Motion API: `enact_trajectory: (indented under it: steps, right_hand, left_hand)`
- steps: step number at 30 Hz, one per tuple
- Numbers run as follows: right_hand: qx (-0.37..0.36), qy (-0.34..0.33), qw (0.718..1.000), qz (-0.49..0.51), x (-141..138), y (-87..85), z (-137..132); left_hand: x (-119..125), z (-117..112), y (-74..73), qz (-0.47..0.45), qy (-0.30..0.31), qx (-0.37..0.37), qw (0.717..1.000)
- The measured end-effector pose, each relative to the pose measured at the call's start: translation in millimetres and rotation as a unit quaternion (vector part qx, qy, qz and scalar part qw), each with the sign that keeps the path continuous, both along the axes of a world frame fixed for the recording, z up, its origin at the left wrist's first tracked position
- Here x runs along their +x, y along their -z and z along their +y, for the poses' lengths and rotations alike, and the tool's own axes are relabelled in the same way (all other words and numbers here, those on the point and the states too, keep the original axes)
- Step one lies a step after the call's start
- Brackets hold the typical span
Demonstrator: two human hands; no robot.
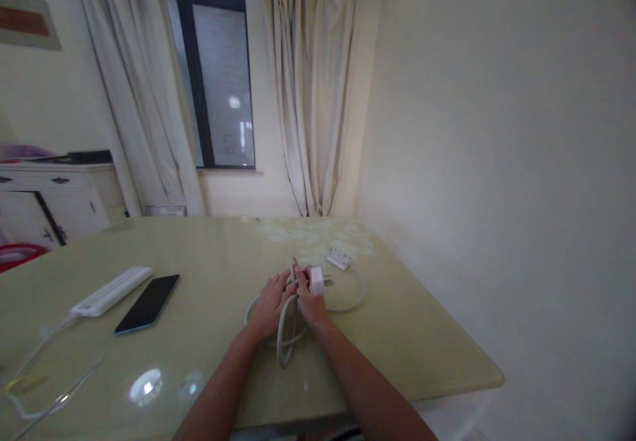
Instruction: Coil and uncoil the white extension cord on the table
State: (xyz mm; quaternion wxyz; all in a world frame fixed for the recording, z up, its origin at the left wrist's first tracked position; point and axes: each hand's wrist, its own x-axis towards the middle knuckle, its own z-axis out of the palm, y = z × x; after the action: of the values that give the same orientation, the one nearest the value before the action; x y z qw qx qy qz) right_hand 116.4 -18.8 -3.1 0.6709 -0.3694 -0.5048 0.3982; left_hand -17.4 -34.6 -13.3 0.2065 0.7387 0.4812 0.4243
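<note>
Both my hands are close together over the table, at a loosely looped white cable [281,332]. My left hand [268,303] is closed on the loops from the left, its fingertips partly hidden behind the cable. My right hand [310,305] grips the cable next to its white plug [317,281], whose metal prongs point right. One length of cable curves off to the right and ends in a small white socket block [338,259], lying on the table beyond my hands. Other loops hang below and between my wrists.
On the left of the glossy greenish table [407,335] lie a black phone [148,303] and a white power strip [113,291] with its own cord [42,348]. A wall [497,196] runs along the right edge. Curtains [318,83] and a window [221,83] are behind.
</note>
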Motion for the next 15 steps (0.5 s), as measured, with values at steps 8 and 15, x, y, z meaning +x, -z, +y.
enact_trajectory:
  steps: [8, 15]
  right_hand:
    - [-0.002, -0.031, 0.995, 0.094, 3.8, -12.7, -1.9]
    - [-0.062, -0.089, 0.979, 0.171, 6.7, -16.5, -0.2]
  left_hand:
    - [-9.9, 4.8, 3.5, 0.048, -0.082, -0.023, 0.995]
    - [-18.5, 6.1, -0.4, -0.074, -0.133, -0.021, 0.988]
